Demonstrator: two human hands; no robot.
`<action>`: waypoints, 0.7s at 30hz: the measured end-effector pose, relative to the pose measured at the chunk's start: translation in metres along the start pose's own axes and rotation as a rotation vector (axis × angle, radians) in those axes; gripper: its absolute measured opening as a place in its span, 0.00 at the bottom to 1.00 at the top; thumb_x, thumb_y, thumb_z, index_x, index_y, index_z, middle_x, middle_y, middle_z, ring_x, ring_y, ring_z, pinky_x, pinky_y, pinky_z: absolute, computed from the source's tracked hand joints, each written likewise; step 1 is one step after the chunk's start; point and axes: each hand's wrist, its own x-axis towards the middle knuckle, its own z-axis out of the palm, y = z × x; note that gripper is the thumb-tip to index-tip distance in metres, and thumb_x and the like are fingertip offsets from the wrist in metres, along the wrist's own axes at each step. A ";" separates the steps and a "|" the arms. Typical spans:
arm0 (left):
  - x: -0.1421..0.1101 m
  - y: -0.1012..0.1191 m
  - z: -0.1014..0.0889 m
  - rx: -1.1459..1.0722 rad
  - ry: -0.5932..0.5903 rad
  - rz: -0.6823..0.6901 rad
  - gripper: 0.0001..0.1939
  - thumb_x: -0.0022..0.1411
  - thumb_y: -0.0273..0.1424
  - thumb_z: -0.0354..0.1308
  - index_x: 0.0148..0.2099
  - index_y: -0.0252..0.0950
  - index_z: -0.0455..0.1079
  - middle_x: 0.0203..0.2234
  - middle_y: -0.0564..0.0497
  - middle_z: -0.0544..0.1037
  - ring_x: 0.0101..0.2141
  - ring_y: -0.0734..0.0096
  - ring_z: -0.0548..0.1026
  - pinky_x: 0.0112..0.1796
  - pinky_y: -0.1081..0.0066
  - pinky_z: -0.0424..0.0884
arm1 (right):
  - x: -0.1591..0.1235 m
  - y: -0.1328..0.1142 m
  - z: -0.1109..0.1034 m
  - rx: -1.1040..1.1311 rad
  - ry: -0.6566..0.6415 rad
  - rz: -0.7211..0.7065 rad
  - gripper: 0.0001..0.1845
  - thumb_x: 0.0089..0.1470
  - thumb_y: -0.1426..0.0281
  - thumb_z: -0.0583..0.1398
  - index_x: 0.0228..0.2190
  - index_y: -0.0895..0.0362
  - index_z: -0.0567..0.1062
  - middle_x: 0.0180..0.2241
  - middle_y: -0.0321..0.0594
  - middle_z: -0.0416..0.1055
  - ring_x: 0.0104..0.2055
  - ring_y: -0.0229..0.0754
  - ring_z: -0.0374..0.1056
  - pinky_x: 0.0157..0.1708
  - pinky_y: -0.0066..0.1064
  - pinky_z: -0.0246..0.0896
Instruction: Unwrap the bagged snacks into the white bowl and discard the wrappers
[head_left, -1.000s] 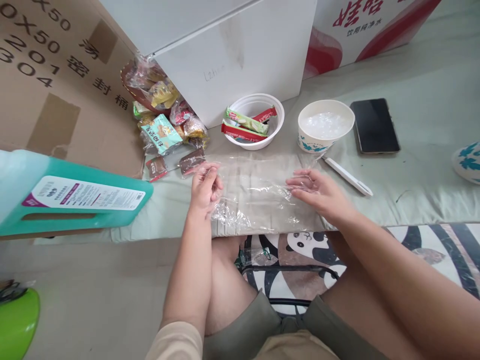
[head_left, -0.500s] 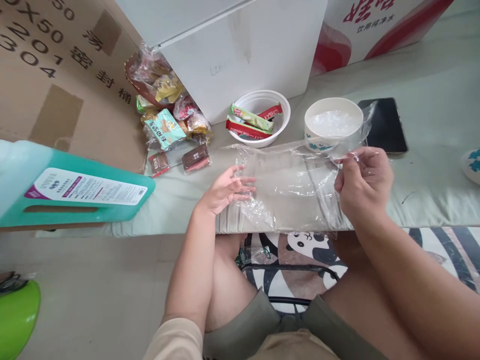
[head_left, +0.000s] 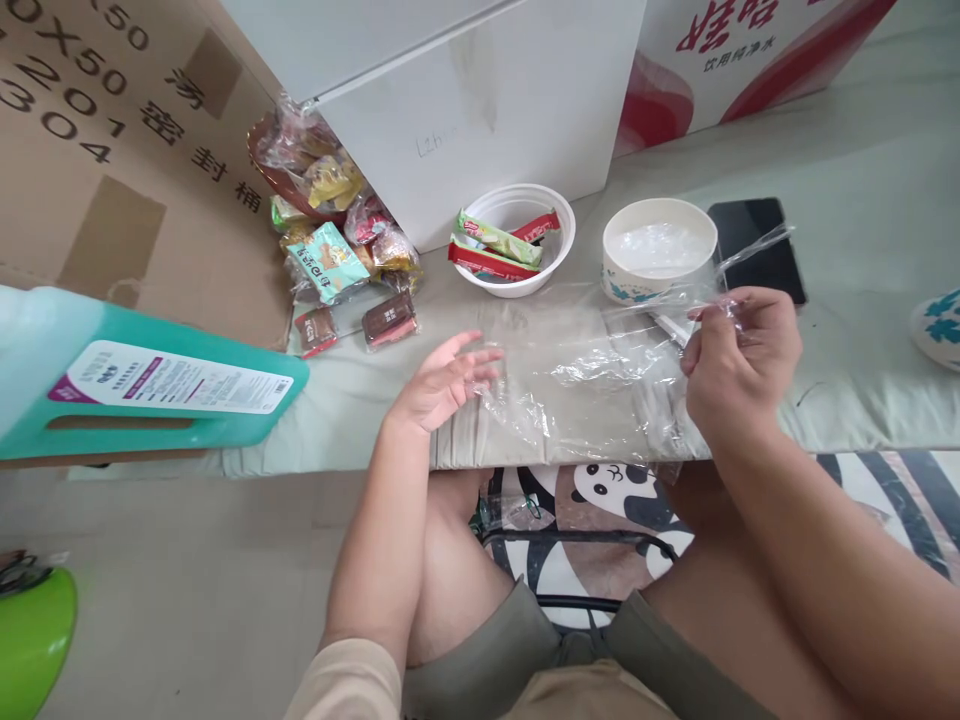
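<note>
A clear plastic bag (head_left: 577, 375) lies spread over the front of the cloth-covered surface. My right hand (head_left: 742, 350) pinches its gathered right end, and a thin strip of film sticks out beyond the fingers. At the bag's left end, my left hand (head_left: 450, 380) has its fingers stretched out, touching or just beside the film. Behind my right hand stands a white paper bowl (head_left: 660, 285) with blue leaf prints and something clear and shiny inside. A white plastic bowl (head_left: 559, 260) holds several wrapped snack bars (head_left: 499, 240).
A dark phone (head_left: 757, 250) lies right of the paper bowl, and a blue-patterned white item (head_left: 941, 328) at the right edge. Wrapped snacks (head_left: 330, 260) pile up at the left, near a jug of green liquid (head_left: 277, 385). A white box (head_left: 510, 110) stands behind.
My right hand has moved slightly right with the bag's end, drawing the film along. My left hand has shifted slightly left, its fingers still outstretched.
</note>
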 end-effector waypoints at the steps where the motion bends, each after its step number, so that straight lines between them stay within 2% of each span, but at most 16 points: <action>1: -0.001 -0.001 0.000 0.017 -0.044 -0.056 0.36 0.45 0.31 0.77 0.55 0.36 0.67 0.43 0.40 0.83 0.35 0.66 0.83 0.32 0.73 0.76 | -0.001 0.001 0.001 -0.012 -0.012 0.005 0.05 0.56 0.73 0.60 0.34 0.54 0.67 0.29 0.32 0.72 0.14 0.27 0.56 0.13 0.28 0.45; 3: -0.002 -0.001 -0.001 0.089 -0.090 -0.131 0.38 0.44 0.28 0.77 0.57 0.37 0.67 0.37 0.43 0.84 0.34 0.66 0.83 0.32 0.73 0.76 | -0.001 0.002 0.001 -0.018 -0.027 0.012 0.05 0.57 0.73 0.60 0.34 0.54 0.67 0.30 0.32 0.72 0.14 0.27 0.56 0.13 0.28 0.46; 6: -0.003 -0.001 -0.003 0.173 -0.059 -0.104 0.36 0.47 0.30 0.76 0.57 0.39 0.66 0.31 0.50 0.83 0.26 0.73 0.80 0.25 0.79 0.70 | 0.000 0.004 0.001 0.014 -0.023 -0.002 0.05 0.58 0.73 0.60 0.33 0.54 0.67 0.30 0.32 0.71 0.14 0.26 0.56 0.13 0.28 0.45; 10: -0.004 0.003 -0.004 0.218 -0.017 -0.068 0.34 0.46 0.34 0.77 0.53 0.38 0.67 0.27 0.51 0.82 0.16 0.85 0.66 0.17 0.83 0.55 | 0.003 0.006 -0.001 0.009 -0.019 -0.020 0.05 0.57 0.75 0.60 0.32 0.55 0.68 0.29 0.31 0.71 0.14 0.27 0.56 0.13 0.28 0.46; 14: -0.007 0.008 -0.006 0.276 0.031 -0.104 0.31 0.43 0.38 0.79 0.46 0.35 0.70 0.19 0.56 0.76 0.13 0.88 0.58 0.15 0.83 0.45 | 0.007 0.006 -0.002 0.045 0.008 -0.013 0.04 0.57 0.74 0.60 0.32 0.55 0.68 0.28 0.30 0.71 0.13 0.26 0.55 0.12 0.26 0.44; 18: -0.010 0.010 -0.012 0.267 0.047 -0.093 0.29 0.40 0.42 0.80 0.39 0.33 0.71 0.14 0.59 0.69 0.11 0.88 0.55 0.14 0.82 0.42 | 0.009 0.004 -0.002 0.105 0.041 0.029 0.05 0.55 0.74 0.61 0.31 0.55 0.67 0.28 0.30 0.71 0.12 0.26 0.55 0.10 0.26 0.40; 21: -0.012 0.010 -0.017 0.182 0.048 -0.003 0.25 0.38 0.40 0.80 0.32 0.33 0.71 0.11 0.63 0.63 0.11 0.88 0.53 0.14 0.82 0.43 | 0.010 0.000 -0.003 0.149 0.054 0.051 0.07 0.52 0.74 0.62 0.31 0.55 0.68 0.26 0.30 0.71 0.12 0.27 0.55 0.09 0.26 0.38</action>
